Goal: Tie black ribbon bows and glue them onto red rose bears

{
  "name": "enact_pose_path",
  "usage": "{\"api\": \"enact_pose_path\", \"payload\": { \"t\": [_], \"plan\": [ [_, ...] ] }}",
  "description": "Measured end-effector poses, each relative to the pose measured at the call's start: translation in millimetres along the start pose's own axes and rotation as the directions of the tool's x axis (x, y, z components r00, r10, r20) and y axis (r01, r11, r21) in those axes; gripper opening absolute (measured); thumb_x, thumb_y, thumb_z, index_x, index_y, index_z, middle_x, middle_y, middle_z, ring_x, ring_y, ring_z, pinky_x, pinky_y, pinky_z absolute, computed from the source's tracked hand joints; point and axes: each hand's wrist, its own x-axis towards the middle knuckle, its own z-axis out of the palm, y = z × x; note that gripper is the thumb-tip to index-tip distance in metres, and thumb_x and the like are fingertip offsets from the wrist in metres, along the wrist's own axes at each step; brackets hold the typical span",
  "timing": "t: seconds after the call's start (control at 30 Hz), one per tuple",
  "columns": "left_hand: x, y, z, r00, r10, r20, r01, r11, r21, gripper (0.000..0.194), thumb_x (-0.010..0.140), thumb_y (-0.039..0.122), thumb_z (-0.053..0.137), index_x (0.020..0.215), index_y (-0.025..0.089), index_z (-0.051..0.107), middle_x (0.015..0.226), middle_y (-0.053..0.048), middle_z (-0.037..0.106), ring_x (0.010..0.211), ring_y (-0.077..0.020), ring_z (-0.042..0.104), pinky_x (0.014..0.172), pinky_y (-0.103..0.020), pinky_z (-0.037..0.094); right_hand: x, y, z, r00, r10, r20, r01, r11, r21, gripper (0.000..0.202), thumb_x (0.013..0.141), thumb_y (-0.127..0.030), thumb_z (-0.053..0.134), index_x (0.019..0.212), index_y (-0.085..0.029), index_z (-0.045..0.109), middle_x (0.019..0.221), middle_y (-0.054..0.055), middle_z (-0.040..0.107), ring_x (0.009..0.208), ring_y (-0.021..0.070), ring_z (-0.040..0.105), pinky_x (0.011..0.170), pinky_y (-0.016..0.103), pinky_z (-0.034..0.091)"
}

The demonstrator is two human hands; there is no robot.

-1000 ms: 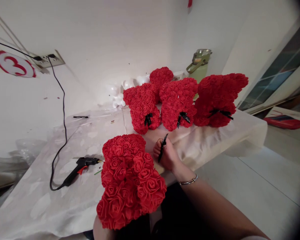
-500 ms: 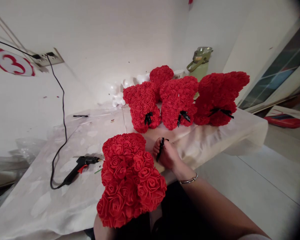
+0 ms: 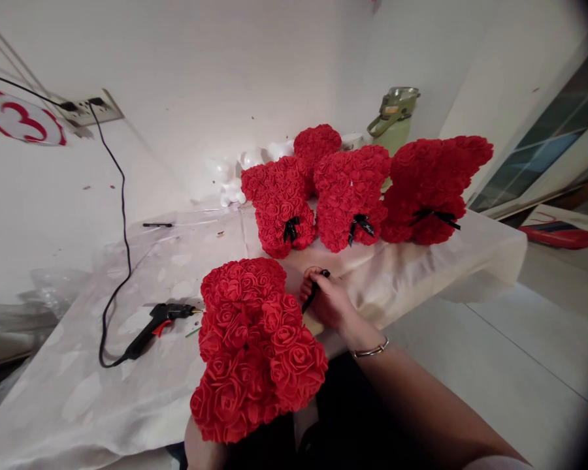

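Close in front of me is a red rose bear [image 3: 245, 346], its surface covered in foam roses. My left hand [image 3: 203, 447] supports it from below and behind; only the wrist side shows, and the fingers are hidden by the roses. Just right of the bear, my right hand [image 3: 329, 301] pinches a black ribbon [image 3: 311, 295] between thumb and fingers. A metal bangle circles that wrist. Beyond, several more rose bears [image 3: 279, 196] stand at the back of the table, three of them with black bows.
Left of the near bear lies a black glue gun [image 3: 149, 329] with its cord running to a wall socket [image 3: 95, 109]. A black pen-like item [image 3: 157, 225] is farther back on the cloth-covered table [image 3: 78, 385]. White foam shapes [image 3: 232, 192] and a green jug [image 3: 394, 124] stand behind the bears.
In my right hand the black ribbon has tilted, its top leaning right and its lower end closer to the near bear. The view has shifted slightly; the bear stays nearly still.
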Motion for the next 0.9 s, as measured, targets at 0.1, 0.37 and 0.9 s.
{"api": "enact_pose_path", "payload": {
  "t": [0.1,0.37,0.9],
  "plan": [
    [0,-4,4.4,1.0,-0.009,-0.012,0.009,1.0,0.007,0.024,0.068,0.022,0.052,0.078,0.022,0.074,0.081,-0.008,0.075,0.09,-0.03,0.069,0.089,-0.042,0.055,0,3,-2,0.999,-0.032,-0.006,0.031,0.999,-0.042,0.025,0.067,-0.031,0.078,0.077,-0.02,0.058,0.056,-0.007,0.046,0.053,0.0092,0.043,0.051,0.022,0.037],
    [-3,-6,5.8,0.995,-0.058,0.076,0.054,0.997,0.062,0.027,0.071,0.019,0.053,0.088,0.022,0.074,0.089,-0.009,0.075,0.1,-0.0314,0.067,0.091,-0.045,0.053,-1,4,1,0.999,-0.036,0.026,0.038,0.997,-0.072,0.028,0.066,-0.034,0.079,0.08,-0.021,0.058,0.057,-0.006,0.048,0.052,0.0095,0.043,0.049,0.022,0.037],
    [-6,-13,20.3,0.995,-0.009,0.099,-0.011,0.979,0.202,0.024,0.074,0.024,0.054,0.085,0.019,0.075,0.095,-0.012,0.075,0.1,-0.032,0.067,0.096,-0.045,0.051,-8,-8,1,0.997,0.051,0.059,-0.048,0.998,-0.04,0.048,0.085,-0.067,0.05,0.072,-0.021,0.055,0.045,-0.01,0.022,0.039,0.0065,0.012,0.035,0.018,0.012]
  ]
}}
